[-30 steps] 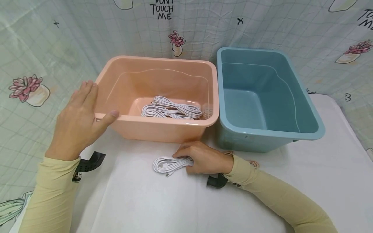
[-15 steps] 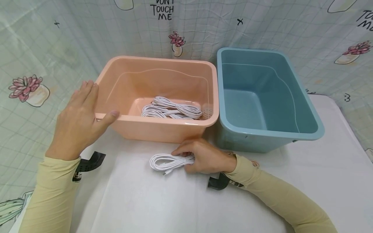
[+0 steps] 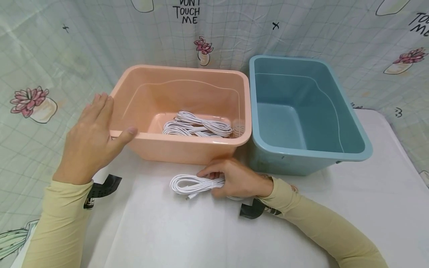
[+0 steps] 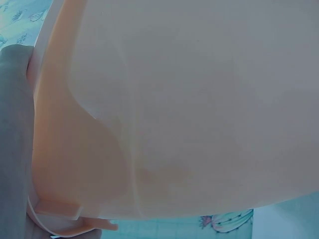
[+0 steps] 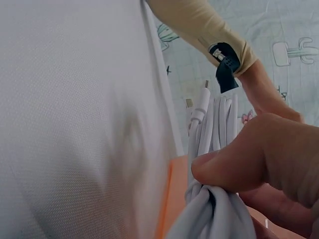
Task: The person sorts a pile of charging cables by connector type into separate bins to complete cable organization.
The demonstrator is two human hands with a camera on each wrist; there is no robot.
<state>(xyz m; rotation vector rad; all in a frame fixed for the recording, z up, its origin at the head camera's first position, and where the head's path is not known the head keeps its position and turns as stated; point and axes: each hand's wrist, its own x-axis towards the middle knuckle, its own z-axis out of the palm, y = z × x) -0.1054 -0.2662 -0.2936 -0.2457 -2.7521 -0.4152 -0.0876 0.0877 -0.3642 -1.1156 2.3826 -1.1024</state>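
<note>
My right hand (image 3: 236, 179) pinches a coiled, bound white charging cable (image 3: 187, 185) in front of the peach bin (image 3: 181, 149). In the right wrist view, the thumb (image 5: 229, 167) presses on the cable bundle (image 5: 219, 124) near its tied middle, and a metal-tipped plug (image 5: 202, 102) sticks up beside the loops. My left hand (image 3: 90, 143) rests on the front left corner of the peach bin, fingers straight along the left rim and thumb over the front rim. Several white cable bundles (image 3: 201, 124) lie inside that bin. In the left wrist view, the bin's outer wall (image 4: 199, 109) fills most of the picture.
A blue-green bin (image 3: 281, 123) stands right of the peach one, their rims touching or nearly so. Behind both hangs a printed cloth (image 3: 231, 33). A white cloth covers the table (image 3: 167, 234). Part of a copper-coloured item (image 3: 294, 188) shows behind the right sleeve.
The right hand and its cable have shifted slightly left and up, and the cable appears lifted a little. More of the loop shows behind the hand. The left hand stays put.
</note>
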